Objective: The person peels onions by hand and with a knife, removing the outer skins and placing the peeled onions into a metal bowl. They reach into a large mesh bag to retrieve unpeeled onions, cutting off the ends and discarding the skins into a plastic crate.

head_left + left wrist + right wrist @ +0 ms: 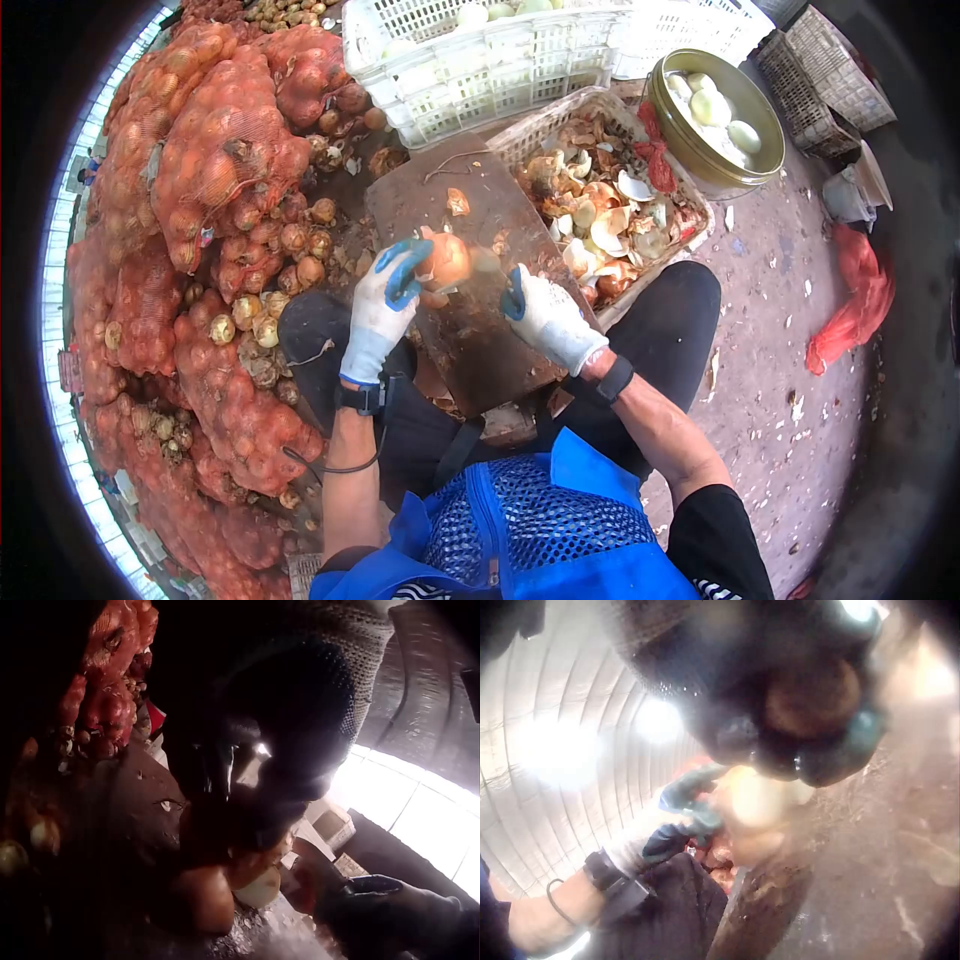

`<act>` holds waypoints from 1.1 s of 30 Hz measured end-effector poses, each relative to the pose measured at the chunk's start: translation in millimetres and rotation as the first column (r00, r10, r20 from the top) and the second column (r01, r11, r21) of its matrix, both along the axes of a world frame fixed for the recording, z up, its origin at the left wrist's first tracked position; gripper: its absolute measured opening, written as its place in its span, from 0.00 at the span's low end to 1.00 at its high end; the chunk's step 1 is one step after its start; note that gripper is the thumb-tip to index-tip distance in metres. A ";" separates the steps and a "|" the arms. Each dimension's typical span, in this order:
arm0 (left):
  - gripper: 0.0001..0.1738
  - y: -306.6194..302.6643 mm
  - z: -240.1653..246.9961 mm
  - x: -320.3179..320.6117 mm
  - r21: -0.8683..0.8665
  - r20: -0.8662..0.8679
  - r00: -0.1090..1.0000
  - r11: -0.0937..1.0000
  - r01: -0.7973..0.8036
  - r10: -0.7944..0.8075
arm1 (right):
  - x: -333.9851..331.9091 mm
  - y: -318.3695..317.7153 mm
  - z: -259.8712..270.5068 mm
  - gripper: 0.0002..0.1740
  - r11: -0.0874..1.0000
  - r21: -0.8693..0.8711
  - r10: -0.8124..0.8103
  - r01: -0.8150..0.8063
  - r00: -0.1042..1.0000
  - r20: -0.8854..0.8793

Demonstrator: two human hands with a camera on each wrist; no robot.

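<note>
In the head view, the left hand, in a white glove with blue fingertips, grips a brown-skinned onion above a dark board. The right hand, gloved the same way, is just right of the onion with its fingers curled round what looks like a knife; its handle is hidden. A blurred blade-like shape reaches from the right hand toward the onions in the left wrist view. The right wrist view has a pale, blurred onion beside the left hand.
Red net sacks of onions fill the left side. A crate of skins stands beyond the board, near white crates and a metal bucket of peeled onions. A skin piece lies on the board. Red netting lies at right.
</note>
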State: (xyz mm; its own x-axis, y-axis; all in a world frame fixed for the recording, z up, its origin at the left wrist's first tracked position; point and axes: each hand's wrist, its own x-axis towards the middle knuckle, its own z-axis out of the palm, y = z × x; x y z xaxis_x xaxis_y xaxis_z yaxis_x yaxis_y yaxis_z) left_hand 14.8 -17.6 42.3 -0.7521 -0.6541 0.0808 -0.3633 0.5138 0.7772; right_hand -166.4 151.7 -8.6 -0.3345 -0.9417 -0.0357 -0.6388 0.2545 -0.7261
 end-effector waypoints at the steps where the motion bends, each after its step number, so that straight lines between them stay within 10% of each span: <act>1: 0.25 2.3 -1.3 1.3 0.095 -0.039 0.997 0.994 -0.062 0.066 | 8.4 3.1 -3.6 0.14 1.000 -0.018 -0.021 0.021 0.999 -0.026; 5: 0.32 18.9 -17.7 -7.5 0.055 -0.009 0.973 0.971 -0.231 0.232 | 24.7 20.9 -7.4 0.21 1.000 -0.013 0.021 -0.022 0.996 -0.090; 6: 0.35 21.3 -17.8 -9.8 -0.185 0.102 0.969 0.961 -0.204 0.225 | 26.1 21.1 -4.0 0.24 0.997 0.059 0.043 -0.039 0.996 -0.072; 33: 0.41 7.1 -40.1 -17.4 0.032 -0.068 0.976 0.979 -0.203 0.205 | 14.1 -41.3 -20.9 0.13 0.995 0.028 0.087 -0.091 0.989 0.121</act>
State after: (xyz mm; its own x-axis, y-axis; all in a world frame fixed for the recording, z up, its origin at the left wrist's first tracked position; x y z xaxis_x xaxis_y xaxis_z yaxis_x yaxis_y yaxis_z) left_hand -2.7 -10.5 2.2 -0.5955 -0.7957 0.1109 -0.4022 0.4147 0.8162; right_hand -152.3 110.4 -29.5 -0.2406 -0.9652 -0.1025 -0.5696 0.2259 -0.7903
